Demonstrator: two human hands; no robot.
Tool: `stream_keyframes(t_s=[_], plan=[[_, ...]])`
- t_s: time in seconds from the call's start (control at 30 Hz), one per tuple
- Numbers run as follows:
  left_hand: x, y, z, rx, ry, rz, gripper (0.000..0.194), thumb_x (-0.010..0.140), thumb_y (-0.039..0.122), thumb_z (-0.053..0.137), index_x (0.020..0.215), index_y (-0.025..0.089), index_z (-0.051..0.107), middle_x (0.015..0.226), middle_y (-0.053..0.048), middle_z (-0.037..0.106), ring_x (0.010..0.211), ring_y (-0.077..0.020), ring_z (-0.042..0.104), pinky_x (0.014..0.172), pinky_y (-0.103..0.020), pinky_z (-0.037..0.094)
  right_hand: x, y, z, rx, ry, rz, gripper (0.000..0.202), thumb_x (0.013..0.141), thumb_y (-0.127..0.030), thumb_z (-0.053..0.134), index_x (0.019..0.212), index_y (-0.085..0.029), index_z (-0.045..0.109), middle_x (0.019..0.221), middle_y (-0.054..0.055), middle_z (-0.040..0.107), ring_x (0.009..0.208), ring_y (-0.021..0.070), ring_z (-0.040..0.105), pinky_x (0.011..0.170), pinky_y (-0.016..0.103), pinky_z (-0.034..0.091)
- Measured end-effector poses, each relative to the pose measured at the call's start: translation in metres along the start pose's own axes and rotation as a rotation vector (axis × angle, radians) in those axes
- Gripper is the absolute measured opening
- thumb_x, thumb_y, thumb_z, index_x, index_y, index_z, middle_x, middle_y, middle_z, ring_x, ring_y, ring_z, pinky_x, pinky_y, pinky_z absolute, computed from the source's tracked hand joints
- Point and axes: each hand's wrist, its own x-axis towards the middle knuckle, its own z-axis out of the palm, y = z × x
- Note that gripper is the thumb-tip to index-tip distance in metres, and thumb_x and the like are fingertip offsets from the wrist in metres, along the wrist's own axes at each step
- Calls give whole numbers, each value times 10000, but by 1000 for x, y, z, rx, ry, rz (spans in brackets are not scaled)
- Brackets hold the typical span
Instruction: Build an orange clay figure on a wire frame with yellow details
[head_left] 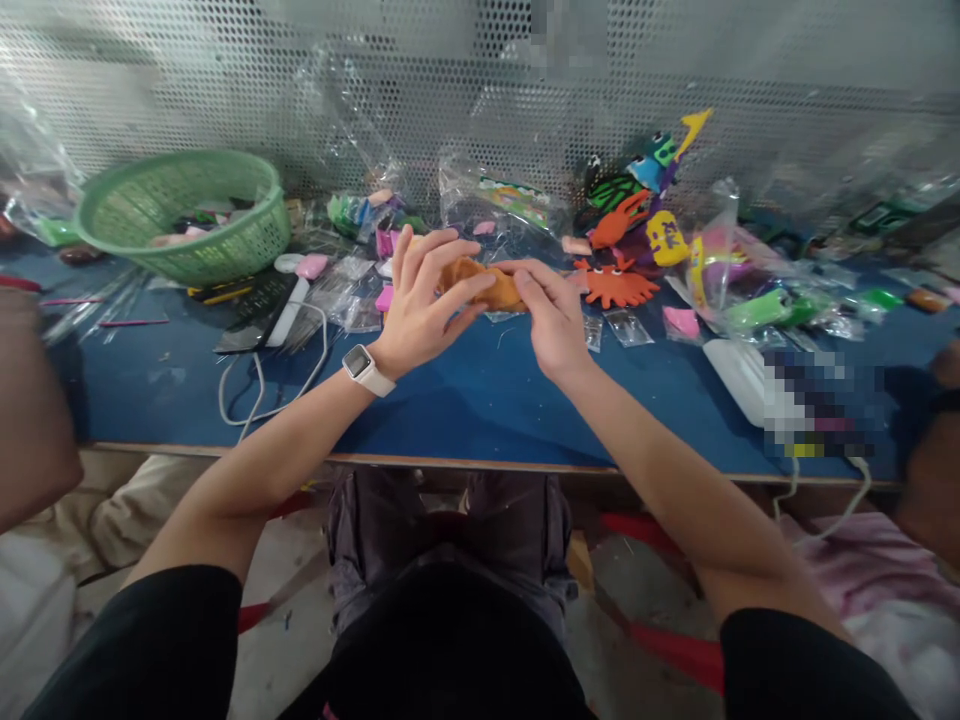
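A flattened, orange-brown piece of what looks like modelling clay (504, 291) is held up between my hands, above the table. My left hand (427, 300), with a white watch on its wrist, grips the clay's left part between thumb and fingers; some of its fingers stick up. My right hand (553, 312) pinches the right end of the clay with thumb and forefinger. Just right of it lies an orange crab-like figure (616, 284) with many legs. Small pink clay pieces (385, 298) sit behind my left hand. My fingers cover part of the clay.
A green plastic basket (184, 262) stands at the back left of the blue table (480, 420). Near it are a black mat (255, 320) and a white corded device (288, 312). Colourful clay figures (637, 200) and plastic bags (712, 260) crowd the back right. People sit on both sides.
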Motion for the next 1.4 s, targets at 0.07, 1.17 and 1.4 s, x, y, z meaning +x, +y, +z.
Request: stream_keyframes(t_s=[0.07, 1.17, 1.4], plan=[[3, -1, -4, -47, -10, -61, 320, 1067, 535, 789, 1353, 391, 781, 1534, -71, 729, 1667, -424, 505, 1483, -760, 180, 7, 2, 0, 70, 33, 106, 473, 952, -786, 890, 972, -313, 867, 1105, 12, 847, 1246, 290, 779, 1154, 450, 630], [9, 9, -13, -866, -508, -672, 474, 1056, 607, 869, 871, 193, 732, 697, 17, 541, 619, -105, 467, 582, -259, 373, 1, 23, -15, 383, -36, 659, 133, 1001, -336, 898, 1068, -254, 818, 928, -4, 829, 947, 269, 838, 893, 452, 707], [10, 12, -13, -900, -514, -720, 473, 1068, 581, 859, 848, 194, 702, 714, 17, 536, 587, -89, 434, 533, -242, 326, 0, 25, -17, 356, -29, 661, 191, 988, -254, 836, 1179, -259, 829, 976, -2, 851, 969, 271, 846, 882, 442, 725]])
